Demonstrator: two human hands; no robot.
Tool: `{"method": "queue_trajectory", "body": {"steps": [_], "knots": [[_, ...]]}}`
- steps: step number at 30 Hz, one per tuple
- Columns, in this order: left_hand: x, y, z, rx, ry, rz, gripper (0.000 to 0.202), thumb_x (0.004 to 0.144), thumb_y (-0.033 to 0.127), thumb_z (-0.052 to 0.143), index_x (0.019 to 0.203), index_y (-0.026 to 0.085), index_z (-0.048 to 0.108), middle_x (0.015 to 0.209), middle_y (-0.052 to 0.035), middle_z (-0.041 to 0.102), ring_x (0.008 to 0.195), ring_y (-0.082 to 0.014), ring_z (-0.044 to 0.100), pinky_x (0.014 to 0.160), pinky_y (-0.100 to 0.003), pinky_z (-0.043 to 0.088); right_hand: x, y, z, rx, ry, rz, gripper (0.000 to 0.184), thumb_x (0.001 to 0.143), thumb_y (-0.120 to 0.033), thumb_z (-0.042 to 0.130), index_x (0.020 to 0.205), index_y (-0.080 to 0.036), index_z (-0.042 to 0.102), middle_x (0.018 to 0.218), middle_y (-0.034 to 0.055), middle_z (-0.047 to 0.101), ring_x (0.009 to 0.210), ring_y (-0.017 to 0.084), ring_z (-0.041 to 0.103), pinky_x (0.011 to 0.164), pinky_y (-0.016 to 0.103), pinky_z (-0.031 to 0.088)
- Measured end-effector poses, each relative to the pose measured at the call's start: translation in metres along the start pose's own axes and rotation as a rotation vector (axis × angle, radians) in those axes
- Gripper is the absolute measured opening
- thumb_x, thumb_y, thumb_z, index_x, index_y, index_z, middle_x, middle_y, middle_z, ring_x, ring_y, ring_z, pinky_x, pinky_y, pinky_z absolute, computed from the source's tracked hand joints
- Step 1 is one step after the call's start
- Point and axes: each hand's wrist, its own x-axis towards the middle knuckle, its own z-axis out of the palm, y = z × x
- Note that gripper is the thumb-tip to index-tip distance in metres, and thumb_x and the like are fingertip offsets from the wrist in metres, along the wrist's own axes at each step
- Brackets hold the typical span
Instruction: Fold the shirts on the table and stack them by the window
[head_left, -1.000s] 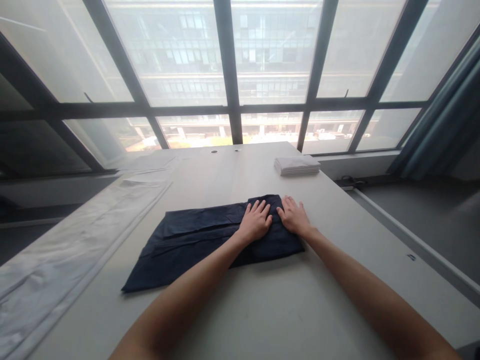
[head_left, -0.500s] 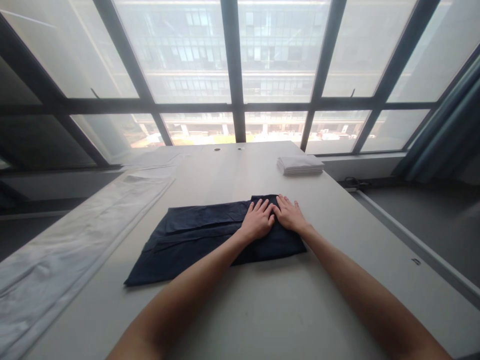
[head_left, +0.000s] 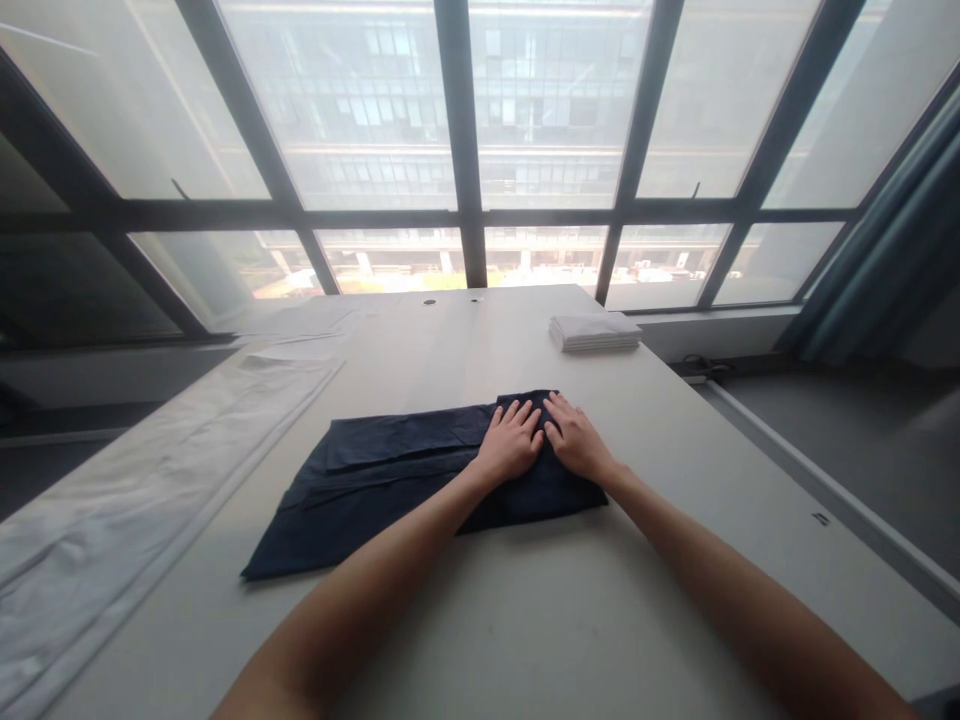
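**Item: navy cloth [head_left: 390, 475], folded, under both hands.**

- Location: the middle of the table [head_left: 525, 620], lying crosswise. Its long side runs toward the left edge and its right end is nearer the right edge.
- Condition: folded into a long band. Layered edges and a few creases show along its length, and the near left corner splays out wider than the rest.

**Step in hand (a judgement): pressing the right end of the fold flat.**

- To do it well, the palms should bear straight down and stroke outward along the band.
- That way the layers stay stacked and no crease gets trapped.
- Even weight under both palms should keep the edges squared.

**Left hand [head_left: 512, 440]**

- Palm down, flat on the cloth near its right end.
- Fingers are extended and slightly fanned, gripping nothing.

**Right hand [head_left: 574, 440]**

- Palm down, flat just beside the left hand, their fingertips nearly meeting.
- Fingers are stretched out and pinch no fabric.

**Also on the table**

- Stack of white folded cloths [head_left: 594, 332]: far right corner, well apart from the hands.
- Long white sheet [head_left: 150, 470]: spread along the left edge.
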Motion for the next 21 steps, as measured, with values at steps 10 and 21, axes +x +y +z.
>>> {"method": "queue_trajectory", "body": {"steps": [10,21], "knots": [[0.002,-0.012,-0.004,-0.02,0.004,-0.062,0.053,0.104,0.04,0.033,0.153,0.022,0.042,0.163,-0.0086,0.033,0.152,-0.0294,0.024,0.122,-0.055,0.02,-0.012,-0.015,0.001,-0.155,-0.036,-0.016,0.055,0.1,-0.026,0.034,0.152,-0.009,0.043,0.161,0.0177,0.035,0.151,0.03,0.028,0.121,0.057,0.021],[-0.001,-0.024,-0.013,0.011,-0.146,0.01,0.061,0.097,0.025,0.048,0.157,0.026,0.036,0.167,-0.009,0.023,0.154,-0.0333,0.015,0.119,-0.062,0.023,-0.028,-0.052,0.002,-0.017,-0.03,-0.26,0.057,0.105,-0.038,0.031,0.156,-0.015,0.036,0.164,0.011,0.03,0.153,0.022,0.022,0.124,0.046,0.02]]}}
